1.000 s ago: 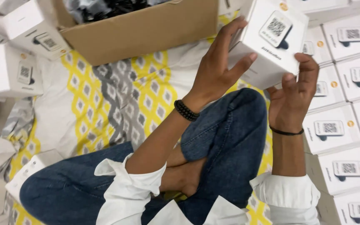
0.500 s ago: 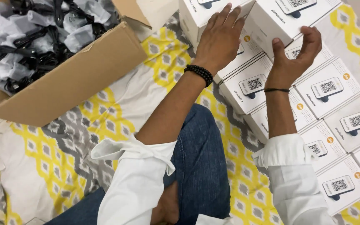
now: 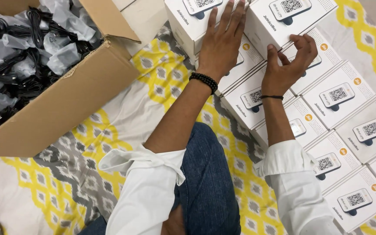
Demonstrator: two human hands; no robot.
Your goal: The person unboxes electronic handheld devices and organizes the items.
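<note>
— While both hands are up at the far end of the stack, which box are they on?
— Two upper white boxes sitting on the layer below. The left hand (image 3: 221, 41) lies flat, fingers spread, over the near edge of the left upper box (image 3: 192, 24); it presses rather than grips. The right hand (image 3: 289, 65) curls at the near lower corner of the right upper box (image 3: 283, 17), fingertips touching its edge, thumb apart — loosely cupped, not clenched.
— And where do those two sit?
— Side by side, touching, at the top of the view, partly cut off by the frame's edge. They rest on the rows of flat white boxes (image 3: 338, 93) running diagonally down the right side, packed edge to edge with no gaps.
— Any open room?
— Left of the rows the yellow and grey patterned sheet (image 3: 122, 109) lies bare between the boxes and the cardboard carton (image 3: 62, 109). The carton's near wall stands well apart from the left forearm. Its flap is open, and bagged black cables (image 3: 22, 56) fill it.
— Closer in?
— A knee in blue jeans (image 3: 207, 174) sits between the two white sleeves (image 3: 146, 187), just beside the lowest rows.
</note>
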